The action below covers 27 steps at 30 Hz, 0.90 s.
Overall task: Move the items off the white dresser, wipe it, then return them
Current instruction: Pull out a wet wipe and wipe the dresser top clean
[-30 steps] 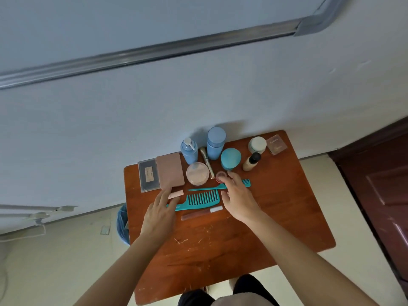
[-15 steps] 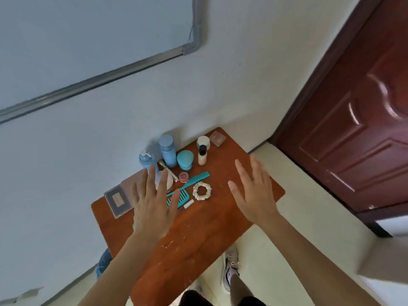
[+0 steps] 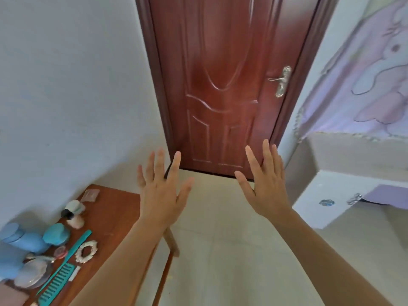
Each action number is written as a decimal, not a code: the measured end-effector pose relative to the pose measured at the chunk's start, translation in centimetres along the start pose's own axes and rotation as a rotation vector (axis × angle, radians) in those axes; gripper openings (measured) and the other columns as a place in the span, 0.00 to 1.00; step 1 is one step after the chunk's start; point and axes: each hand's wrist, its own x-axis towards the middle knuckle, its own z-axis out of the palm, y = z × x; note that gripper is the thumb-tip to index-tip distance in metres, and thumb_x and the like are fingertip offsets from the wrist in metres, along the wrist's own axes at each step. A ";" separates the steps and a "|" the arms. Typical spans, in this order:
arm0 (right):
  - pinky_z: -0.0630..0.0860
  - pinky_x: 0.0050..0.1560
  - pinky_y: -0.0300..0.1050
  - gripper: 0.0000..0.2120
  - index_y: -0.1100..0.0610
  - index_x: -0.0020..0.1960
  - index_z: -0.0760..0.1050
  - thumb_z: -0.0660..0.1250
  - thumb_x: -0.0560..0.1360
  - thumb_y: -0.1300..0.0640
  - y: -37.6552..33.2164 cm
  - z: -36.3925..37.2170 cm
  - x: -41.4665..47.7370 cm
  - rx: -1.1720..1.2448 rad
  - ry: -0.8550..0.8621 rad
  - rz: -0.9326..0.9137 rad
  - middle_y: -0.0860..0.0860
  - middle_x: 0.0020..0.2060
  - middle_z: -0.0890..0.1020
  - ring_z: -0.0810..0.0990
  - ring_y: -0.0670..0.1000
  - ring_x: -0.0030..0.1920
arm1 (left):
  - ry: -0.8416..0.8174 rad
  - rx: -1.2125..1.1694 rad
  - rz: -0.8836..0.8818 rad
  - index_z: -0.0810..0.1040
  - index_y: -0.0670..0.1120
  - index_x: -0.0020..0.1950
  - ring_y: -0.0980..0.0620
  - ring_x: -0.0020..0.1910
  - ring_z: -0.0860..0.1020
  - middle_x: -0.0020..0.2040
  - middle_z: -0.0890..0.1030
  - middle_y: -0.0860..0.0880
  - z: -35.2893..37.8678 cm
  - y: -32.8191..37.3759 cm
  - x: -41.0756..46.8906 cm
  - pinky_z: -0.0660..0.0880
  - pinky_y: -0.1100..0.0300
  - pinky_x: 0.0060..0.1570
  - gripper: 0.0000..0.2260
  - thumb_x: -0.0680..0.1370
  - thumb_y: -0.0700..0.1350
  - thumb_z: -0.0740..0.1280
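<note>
My left hand (image 3: 162, 191) and my right hand (image 3: 266, 184) are raised in the air with fingers spread, holding nothing. A white dresser (image 3: 331, 195) stands at the right; only its corner and a drawer front with a blue knob (image 3: 326, 202) show. At the lower left, a brown wooden table (image 3: 114, 213) carries the toiletries: blue bottles (image 3: 24, 241), a teal jar (image 3: 56, 234), two teal combs (image 3: 64, 274), a white scrunchie (image 3: 86, 251), a small black-capped bottle (image 3: 74, 218) and a round compact (image 3: 33, 276). Both hands are above the floor, apart from the table and the dresser.
A closed reddish-brown door (image 3: 225, 85) with a metal handle (image 3: 280, 81) faces me. Pale tiled floor (image 3: 231, 250) lies between table and dresser. A lilac patterned cloth (image 3: 371, 85) hangs above the dresser. The white wall (image 3: 66, 85) is at the left.
The view has swung right, from over the table to the door and dresser. Both hands left the table items and now hover empty over the floor.
</note>
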 end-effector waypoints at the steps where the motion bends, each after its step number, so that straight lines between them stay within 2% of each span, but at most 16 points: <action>1: 0.52 0.76 0.63 0.32 0.48 0.80 0.54 0.55 0.81 0.38 2.9 -1.5 -0.9 -0.002 0.025 0.037 0.57 0.80 0.48 0.45 0.59 0.79 | 0.006 -0.007 0.032 0.57 0.51 0.79 0.41 0.78 0.48 0.80 0.51 0.43 0.5 3.4 0.8 0.50 0.37 0.74 0.30 0.80 0.64 0.48; 5: 0.53 0.76 0.62 0.34 0.51 0.80 0.54 0.61 0.80 0.41 15.2 -7.9 -5.3 -0.047 0.122 0.133 0.60 0.79 0.50 0.48 0.62 0.79 | 0.015 -0.097 0.121 0.55 0.52 0.79 0.43 0.79 0.49 0.80 0.51 0.44 3.5 17.5 2.8 0.50 0.38 0.73 0.32 0.79 0.65 0.50; 10: 0.54 0.75 0.64 0.34 0.54 0.80 0.55 0.59 0.80 0.40 28.5 -14.6 -8.9 -0.129 0.165 0.293 0.61 0.79 0.50 0.50 0.63 0.79 | -0.059 -0.160 0.317 0.55 0.51 0.79 0.44 0.78 0.51 0.80 0.51 0.43 7.8 33.1 4.3 0.52 0.37 0.73 0.32 0.79 0.65 0.52; 14: 0.54 0.75 0.64 0.35 0.53 0.80 0.52 0.59 0.80 0.40 35.6 -17.4 -9.6 -0.142 0.207 0.389 0.59 0.80 0.48 0.47 0.62 0.79 | -0.088 -0.180 0.462 0.55 0.51 0.79 0.43 0.78 0.51 0.80 0.52 0.42 10.2 41.8 6.2 0.53 0.38 0.73 0.31 0.80 0.63 0.54; 19: 0.47 0.76 0.58 0.36 0.50 0.81 0.48 0.60 0.80 0.40 43.9 -19.2 -9.5 -0.212 0.223 0.499 0.57 0.80 0.46 0.44 0.59 0.79 | -0.068 -0.221 0.615 0.57 0.49 0.79 0.40 0.77 0.55 0.79 0.54 0.40 14.3 50.9 10.8 0.56 0.37 0.70 0.31 0.79 0.62 0.55; 23: 0.50 0.77 0.62 0.35 0.49 0.81 0.45 0.55 0.81 0.38 51.7 -20.8 -8.4 -0.294 0.178 0.554 0.54 0.80 0.43 0.42 0.58 0.79 | -0.075 -0.307 0.690 0.55 0.49 0.79 0.41 0.78 0.52 0.80 0.50 0.41 18.5 59.0 15.9 0.55 0.36 0.72 0.31 0.80 0.62 0.55; 27: 0.46 0.77 0.60 0.35 0.47 0.81 0.43 0.52 0.80 0.37 59.4 -24.1 -6.2 -0.389 0.161 0.663 0.53 0.80 0.40 0.40 0.57 0.79 | -0.108 -0.394 0.759 0.53 0.50 0.80 0.41 0.78 0.51 0.80 0.50 0.41 21.7 67.7 21.1 0.54 0.37 0.73 0.31 0.80 0.62 0.53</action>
